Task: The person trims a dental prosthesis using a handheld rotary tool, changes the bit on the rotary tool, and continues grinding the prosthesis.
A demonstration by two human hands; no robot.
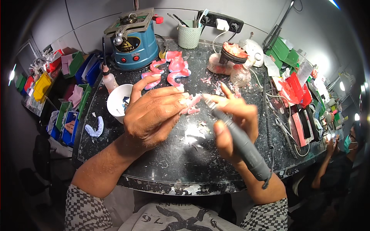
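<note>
Leaning over the near edge of the black tabletop (pixel 162 169), the person is working with both bare hands above its middle. The right hand (pixel 242 113) is closing its fingers and thumb around a grey rotary handpiece (pixel 241 142), whose cord is trailing from its near end. The left hand (pixel 154 111) is pinching a ragged pink piece (pixel 191 103) at its fingertips, just beside the handpiece's nose; whether the two are touching, I cannot tell. Toward the left edge, a white dental arch (pixel 95 128) is lying near a white cup (pixel 114 103), and a squeeze bottle (pixel 110 81) is standing beyond that. Past the left hand, pink-and-white dental pieces (pixel 178 71) are resting in a cluster. At the far left corner a blue machine (pixel 139 56) is sitting, while a woven-patterned holder (pixel 189 37) is carrying tools along the far edge.
</note>
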